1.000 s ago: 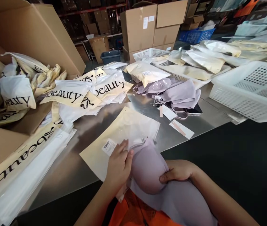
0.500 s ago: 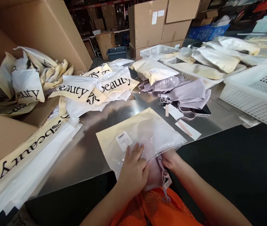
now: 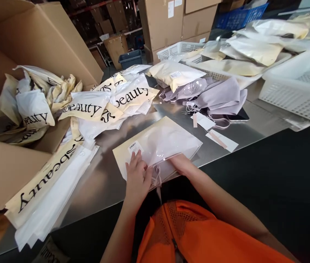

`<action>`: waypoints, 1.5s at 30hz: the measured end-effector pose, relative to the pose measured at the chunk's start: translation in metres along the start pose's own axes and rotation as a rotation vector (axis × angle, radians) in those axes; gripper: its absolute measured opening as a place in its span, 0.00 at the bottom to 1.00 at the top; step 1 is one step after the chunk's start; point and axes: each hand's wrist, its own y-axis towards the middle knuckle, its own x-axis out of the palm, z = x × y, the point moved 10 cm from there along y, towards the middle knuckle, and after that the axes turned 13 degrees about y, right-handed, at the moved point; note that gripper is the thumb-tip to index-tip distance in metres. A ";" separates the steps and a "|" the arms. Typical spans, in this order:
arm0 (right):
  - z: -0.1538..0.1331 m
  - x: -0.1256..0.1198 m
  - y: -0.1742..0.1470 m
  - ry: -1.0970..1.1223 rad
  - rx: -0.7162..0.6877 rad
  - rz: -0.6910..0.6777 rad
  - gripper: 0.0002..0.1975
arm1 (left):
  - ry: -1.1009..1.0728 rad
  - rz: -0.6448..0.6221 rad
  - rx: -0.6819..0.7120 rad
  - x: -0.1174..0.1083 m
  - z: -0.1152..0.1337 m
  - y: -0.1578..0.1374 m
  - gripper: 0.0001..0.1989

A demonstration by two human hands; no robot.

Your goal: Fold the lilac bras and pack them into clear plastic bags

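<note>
A plastic mailing bag (image 3: 168, 137), clear-fronted with a cream end and a barcode label (image 3: 135, 147), lies on the metal table with its opening toward me. My left hand (image 3: 137, 173) rests on the bag beside the label, fingers spread. My right hand (image 3: 181, 162) reaches into the opening; its fingers are hidden under the plastic. A lilac garment, apparently a bra, is mostly inside, and its strap (image 3: 158, 179) hangs out between my hands. More lilac garments (image 3: 217, 96) with paper tags (image 3: 222, 140) lie beyond the bag to the right.
At left, a large cardboard box (image 3: 70, 40) holds several packed bags. A stack of flat bags (image 3: 59, 190) lies in front of it, with printed bags (image 3: 130, 93) behind. White perforated baskets (image 3: 294, 89) stand at right. A dark phone-like object (image 3: 239, 116) lies by the garments.
My right hand has moved left and deeper into the bag. The lilac garment has gone from below the opening to mostly inside. My left hand has shifted left and slightly up.
</note>
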 end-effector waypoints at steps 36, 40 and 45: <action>0.052 0.001 -0.001 0.144 0.212 0.062 0.17 | 0.131 0.188 -0.053 -0.017 -0.051 -0.087 0.21; 0.039 0.004 0.023 0.158 0.106 0.122 0.14 | -0.091 0.176 -0.524 -0.023 -0.106 -0.104 0.19; 0.025 0.022 0.054 0.241 0.047 0.122 0.21 | -0.631 -0.248 -0.684 0.035 -0.115 -0.111 0.25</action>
